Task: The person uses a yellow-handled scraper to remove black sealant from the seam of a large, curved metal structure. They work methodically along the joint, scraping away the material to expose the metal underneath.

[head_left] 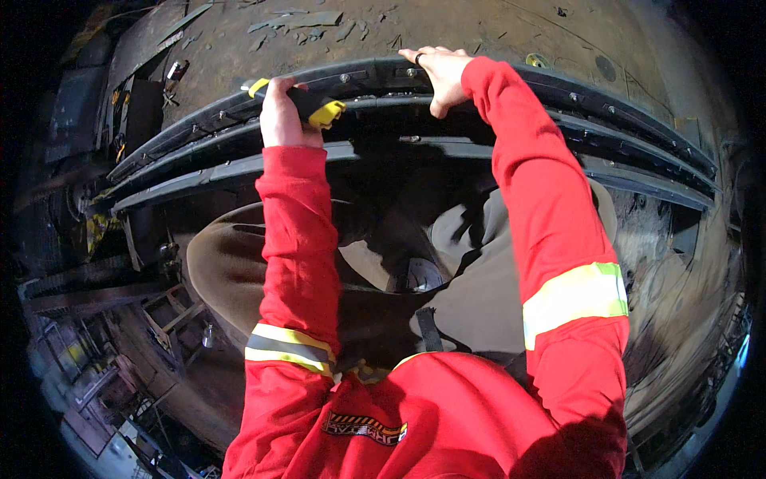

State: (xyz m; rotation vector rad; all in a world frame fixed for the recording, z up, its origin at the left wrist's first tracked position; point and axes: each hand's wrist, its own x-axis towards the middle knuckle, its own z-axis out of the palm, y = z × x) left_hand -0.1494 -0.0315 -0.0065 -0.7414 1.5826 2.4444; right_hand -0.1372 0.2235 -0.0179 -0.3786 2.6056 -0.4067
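My left hand [281,118] grips a black and yellow handled tool [307,102] and holds it against a long dark curved metal strip assembly [606,120] lying across the floor in front of me. My right hand [441,76] rests flat on the upper strip of that assembly, a ring on one finger. Both arms wear red sleeves with yellow reflective bands. The tool's working end is hidden behind my left hand.
The strips lie on a dirty, scuffed floor [447,28] with scattered metal scraps [299,22]. Dark metal parts and frames [88,239] are stacked at the left. My knees in grey-brown trousers [231,263] sit just below the strips.
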